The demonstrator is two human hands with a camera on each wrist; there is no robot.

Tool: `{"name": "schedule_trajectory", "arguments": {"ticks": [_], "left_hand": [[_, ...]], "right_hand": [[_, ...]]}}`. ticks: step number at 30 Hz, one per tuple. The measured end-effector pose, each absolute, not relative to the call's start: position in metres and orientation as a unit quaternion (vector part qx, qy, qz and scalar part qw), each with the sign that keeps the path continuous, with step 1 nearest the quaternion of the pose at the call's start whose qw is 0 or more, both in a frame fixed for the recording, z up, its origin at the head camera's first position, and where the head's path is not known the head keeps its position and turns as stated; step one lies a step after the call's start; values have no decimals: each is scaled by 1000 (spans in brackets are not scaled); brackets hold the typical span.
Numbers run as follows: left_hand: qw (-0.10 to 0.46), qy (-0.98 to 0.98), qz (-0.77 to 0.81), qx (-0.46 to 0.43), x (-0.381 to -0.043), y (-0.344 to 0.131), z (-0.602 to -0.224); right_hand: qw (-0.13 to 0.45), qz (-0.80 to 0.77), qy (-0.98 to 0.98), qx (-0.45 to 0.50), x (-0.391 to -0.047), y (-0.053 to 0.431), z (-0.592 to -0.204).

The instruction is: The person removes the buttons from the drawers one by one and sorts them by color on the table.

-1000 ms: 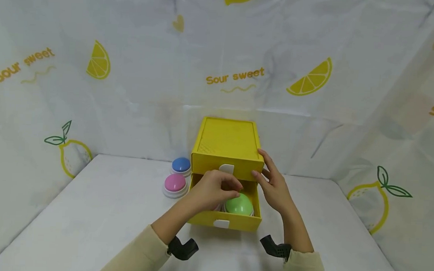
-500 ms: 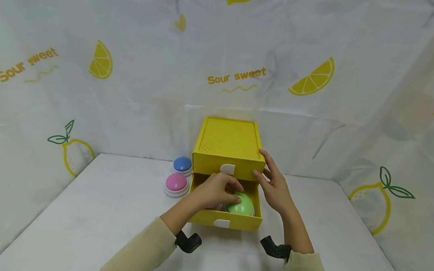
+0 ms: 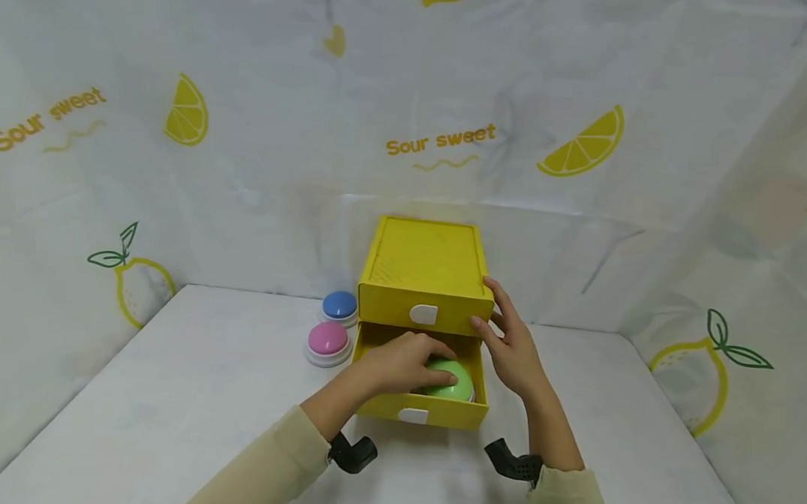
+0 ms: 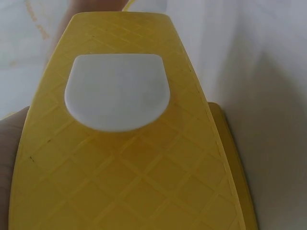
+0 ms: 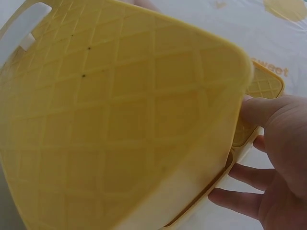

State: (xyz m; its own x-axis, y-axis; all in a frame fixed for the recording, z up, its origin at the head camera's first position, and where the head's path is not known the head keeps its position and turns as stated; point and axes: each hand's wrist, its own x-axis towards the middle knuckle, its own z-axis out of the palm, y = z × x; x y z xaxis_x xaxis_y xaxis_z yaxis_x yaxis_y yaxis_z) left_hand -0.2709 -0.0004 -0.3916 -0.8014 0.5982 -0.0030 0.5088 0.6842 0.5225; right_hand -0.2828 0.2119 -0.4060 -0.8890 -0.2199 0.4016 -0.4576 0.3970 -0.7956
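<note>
A yellow two-drawer box (image 3: pixel 426 257) stands at the back of the table, its lower drawer (image 3: pixel 447 414) pulled out. In that drawer lies a green dome-topped button (image 3: pixel 463 376) on a white base. My left hand (image 3: pixel 405 363) reaches in from the left and holds the green button, thumb over the dome and fingers bent behind it. My right hand (image 3: pixel 515 356) rests at the box's upper right corner, thumb on the front and fingers along the side. The left wrist view is mostly filled by the drawer front (image 4: pixel 144 177), which hides most of the left hand.
Left of the box, a pink button (image 3: pixel 327 339) and a blue button (image 3: pixel 339 305) sit on the white table (image 3: pixel 201 393). A white curtain (image 3: pixel 279 149) with lemon prints hangs behind and at both sides. White tabs (image 3: pixel 413 415) mark the drawer fronts.
My left hand has moved lower and onto the green button; one second ago its fingertips were above the dome. The right hand has stayed at the box corner.
</note>
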Motion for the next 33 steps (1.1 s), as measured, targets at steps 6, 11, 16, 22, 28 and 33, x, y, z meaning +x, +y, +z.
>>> {"name": "schedule_trajectory", "arguments": {"ticks": [6, 11, 16, 22, 28, 33], "left_hand": [[77, 902, 289, 311, -269, -4, -388], [74, 885, 315, 334, -266, -8, -381], [45, 888, 301, 345, -261, -11, -376], [8, 891, 289, 350, -254, -14, -369], [28, 889, 317, 331, -252, -14, -369], [50, 877, 338, 339, -253, -14, -375]], "right_hand": [[118, 509, -829, 201, -283, 212, -406], [118, 512, -827, 203, -284, 213, -407], [117, 515, -824, 208, -284, 213, -407], [117, 518, -820, 211, -283, 213, -406], [113, 518, -822, 206, -283, 213, -406], [113, 516, -824, 204, -283, 212, -407]]}}
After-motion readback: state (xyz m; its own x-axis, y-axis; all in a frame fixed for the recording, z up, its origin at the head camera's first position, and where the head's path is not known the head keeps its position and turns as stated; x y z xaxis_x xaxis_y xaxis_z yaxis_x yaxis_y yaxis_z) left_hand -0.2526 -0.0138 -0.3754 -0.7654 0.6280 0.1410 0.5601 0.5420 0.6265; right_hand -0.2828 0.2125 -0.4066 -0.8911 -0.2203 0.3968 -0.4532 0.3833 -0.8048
